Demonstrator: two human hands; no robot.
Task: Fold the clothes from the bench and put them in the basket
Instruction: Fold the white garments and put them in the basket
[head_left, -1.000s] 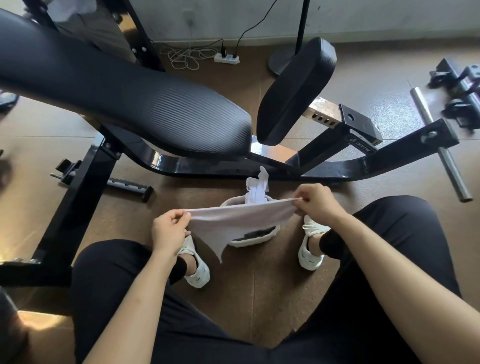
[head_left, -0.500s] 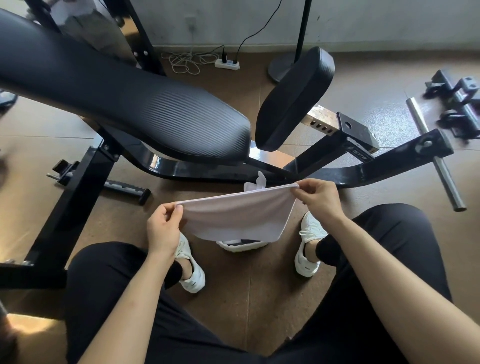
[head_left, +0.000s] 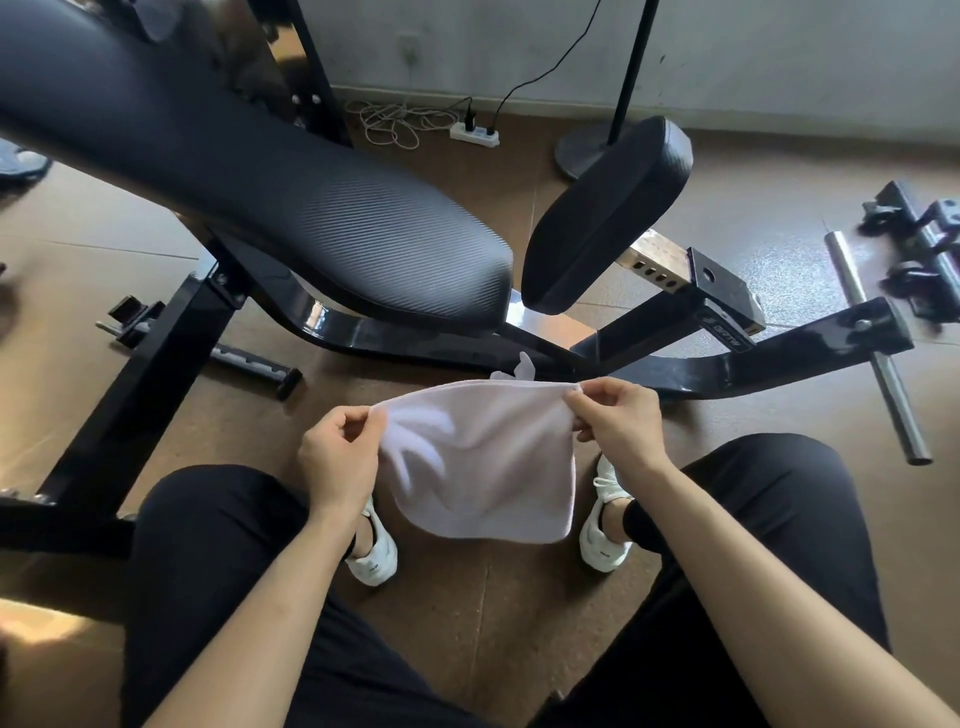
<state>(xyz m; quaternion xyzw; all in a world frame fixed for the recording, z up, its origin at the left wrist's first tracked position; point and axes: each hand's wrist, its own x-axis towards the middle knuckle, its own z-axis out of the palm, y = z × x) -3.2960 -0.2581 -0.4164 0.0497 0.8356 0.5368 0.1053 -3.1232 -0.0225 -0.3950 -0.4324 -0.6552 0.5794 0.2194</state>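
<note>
A small white cloth (head_left: 488, 467) hangs between my knees, spread flat and held by its top edge. My left hand (head_left: 337, 457) pinches its top left corner. My right hand (head_left: 613, 421) pinches its top right corner. Behind the cloth, a bit of white fabric (head_left: 519, 366) pokes up from the floor; the basket seen earlier there is hidden by the cloth. The black padded bench (head_left: 291, 197) stretches from the top left to the centre, with nothing lying on its visible part.
A second black pad (head_left: 608, 208) tilts up right of the bench, on a black steel frame (head_left: 727, 358). A steel bar (head_left: 878, 353) and black clamps (head_left: 924, 244) lie on the floor at the right. A power strip (head_left: 475, 134) with cables sits by the wall.
The cloth has gone from a stretched strip to a flat hanging panel. Both hands rose slightly and now cover the basket on the floor from view.
</note>
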